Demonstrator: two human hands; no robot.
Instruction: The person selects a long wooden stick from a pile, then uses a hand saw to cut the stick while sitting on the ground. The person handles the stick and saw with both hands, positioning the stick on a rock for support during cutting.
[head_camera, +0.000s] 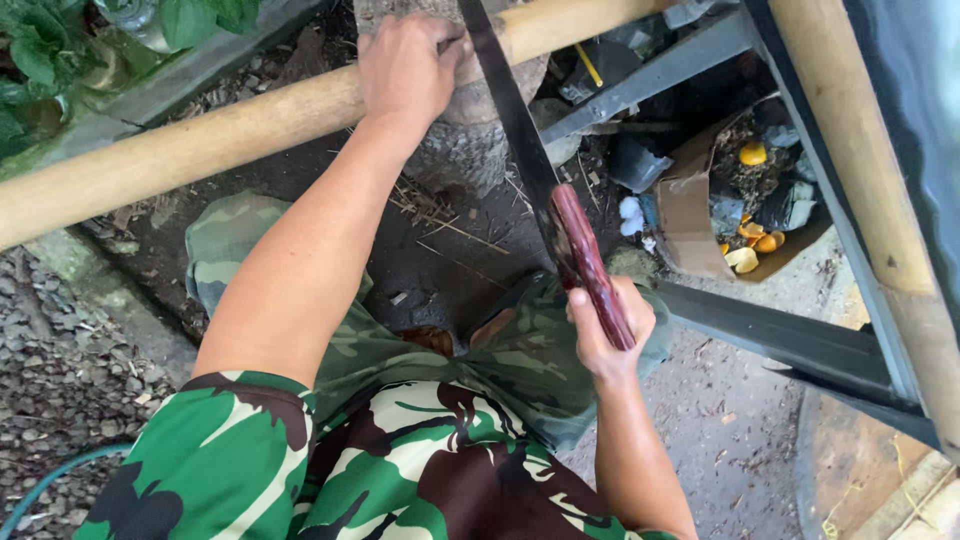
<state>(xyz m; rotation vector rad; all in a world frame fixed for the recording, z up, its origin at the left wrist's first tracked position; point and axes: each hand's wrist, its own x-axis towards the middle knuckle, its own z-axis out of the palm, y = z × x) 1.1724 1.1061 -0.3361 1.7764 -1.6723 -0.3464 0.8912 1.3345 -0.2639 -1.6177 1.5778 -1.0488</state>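
A long pale bamboo pole (200, 140) lies slantwise across a rough grey stump (470, 140). My left hand (405, 70) presses down on the pole where it rests on the stump. My right hand (605, 330) grips the dark red wooden handle (590, 260) of a long dark blade (505, 100). The blade's far part lies against the pole just right of my left hand. My camouflage trousers and shirt fill the lower middle of the view.
A second bamboo pole (860, 170) and dark metal bars (790, 335) stand at the right. A torn cardboard box (700, 220) with orange peel and rubbish lies beyond them. Gravel (50, 370), a green hose and leafy plants (40, 50) are at the left.
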